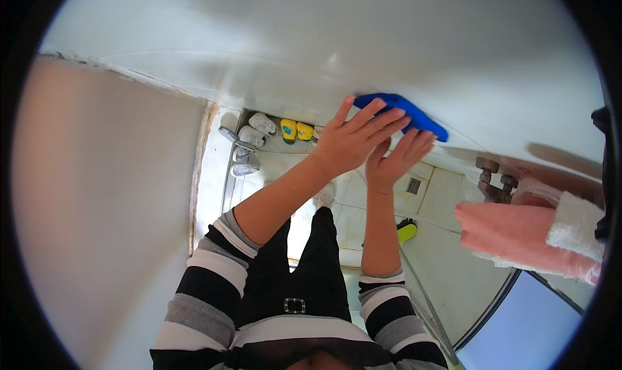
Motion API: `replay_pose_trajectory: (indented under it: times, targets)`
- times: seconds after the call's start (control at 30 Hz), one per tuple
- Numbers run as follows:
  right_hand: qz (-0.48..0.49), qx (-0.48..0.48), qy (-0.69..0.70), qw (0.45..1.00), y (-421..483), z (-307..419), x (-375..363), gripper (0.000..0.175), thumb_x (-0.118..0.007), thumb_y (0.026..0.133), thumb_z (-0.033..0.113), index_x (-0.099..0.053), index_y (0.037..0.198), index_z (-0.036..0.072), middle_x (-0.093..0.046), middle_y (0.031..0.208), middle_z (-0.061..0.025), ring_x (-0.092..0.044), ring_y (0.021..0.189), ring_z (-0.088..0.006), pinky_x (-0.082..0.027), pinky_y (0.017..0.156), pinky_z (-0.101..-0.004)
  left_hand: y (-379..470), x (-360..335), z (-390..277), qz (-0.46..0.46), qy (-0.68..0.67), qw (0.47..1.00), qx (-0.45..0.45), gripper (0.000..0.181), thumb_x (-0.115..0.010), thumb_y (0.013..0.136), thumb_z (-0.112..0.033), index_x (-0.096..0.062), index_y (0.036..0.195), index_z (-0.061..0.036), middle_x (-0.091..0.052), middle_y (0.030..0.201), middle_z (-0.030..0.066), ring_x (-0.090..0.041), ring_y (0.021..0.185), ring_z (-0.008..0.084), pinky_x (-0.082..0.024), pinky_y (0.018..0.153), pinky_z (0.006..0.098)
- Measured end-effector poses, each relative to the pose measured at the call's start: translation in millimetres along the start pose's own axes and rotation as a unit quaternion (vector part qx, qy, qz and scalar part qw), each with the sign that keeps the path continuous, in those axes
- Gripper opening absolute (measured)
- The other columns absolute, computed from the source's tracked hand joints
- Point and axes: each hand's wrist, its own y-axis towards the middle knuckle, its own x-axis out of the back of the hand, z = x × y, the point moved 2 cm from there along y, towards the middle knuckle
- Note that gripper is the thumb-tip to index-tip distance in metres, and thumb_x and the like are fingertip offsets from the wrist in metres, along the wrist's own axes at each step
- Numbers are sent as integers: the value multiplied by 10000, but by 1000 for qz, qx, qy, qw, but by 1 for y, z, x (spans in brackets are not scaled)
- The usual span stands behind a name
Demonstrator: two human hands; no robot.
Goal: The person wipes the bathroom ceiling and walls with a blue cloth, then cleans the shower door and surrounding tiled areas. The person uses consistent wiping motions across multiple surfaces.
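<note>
A folded blue cloth [422,119] lies flat against the pale, glossy wall [311,39] in front of me. My left hand [357,136], its fingers spread, rests over the cloth's left part. To its right, my right hand [398,158] has its fingertips on the cloth's lower edge, partly under the left hand's fingers. Both palms face the wall, and neither hand is closed around the cloth. The palms' contact with it is hidden from view.
Yellow slippers [288,131] and grey shoes [251,135] stand at the wall's foot. At right, a pink towel [515,229] hangs near metal pipe fittings [491,178]. A floor drain [413,186], a green brush head [407,232] and a slanting pole [427,297] are below.
</note>
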Motion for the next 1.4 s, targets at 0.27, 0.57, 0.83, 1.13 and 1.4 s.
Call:
replay_pose_trajectory:
  times: [0.27, 0.57, 0.83, 1.13, 1.4]
  targets:
    - [151, -108, 71, 980, -52, 3, -24, 597, -495, 857, 86, -264, 1385, -67, -172, 1464, -306, -123, 1354, -513, -133, 1087, -587, -56, -30, 17, 179, 134, 973, -64, 549, -497, 854, -136, -438, 1381, -280, -338, 1463, -85, -194, 1407, 169, -102, 1139, 471]
    - [-100, 22, 70, 992, 117, 21, 73, 573, -502, 858, 164, -343, 1348, -87, -195, 1469, -301, -119, 1332, -563, -123, 1057, -642, 98, 59, -19, -104, 41, 991, -70, 390, -596, 808, -197, -628, 1193, -249, -488, 1341, 29, -339, 1334, 272, -73, 1110, 560]
    - [-145, 18, 57, 988, 187, 36, 107, 569, -562, 796, 184, -435, 1300, -48, -277, 1429, -299, -175, 1305, -575, -157, 1034, -661, 167, 111, -20, -105, 45, 990, -82, 390, -579, 841, -218, -590, 1231, -213, -441, 1382, 105, -290, 1354, 340, -131, 1080, 609]
    - [-97, 61, 62, 991, 165, 47, 107, 489, -537, 833, 210, -501, 1254, -36, -386, 1385, -250, -279, 1297, -516, -204, 1041, -627, 132, 126, -12, -2, 68, 996, -53, 469, -555, 847, -198, -511, 1307, -124, -361, 1430, 164, -237, 1356, 404, -81, 1067, 638]
    - [-182, 49, 62, 980, 275, 76, 158, 474, -477, 881, 263, -506, 1287, 19, -344, 1441, -205, -201, 1361, -457, -138, 1090, -570, 248, 191, -27, -154, 95, 982, -61, 381, -537, 848, -186, -580, 1223, -131, -375, 1427, 161, -247, 1356, 399, -26, 1062, 628]
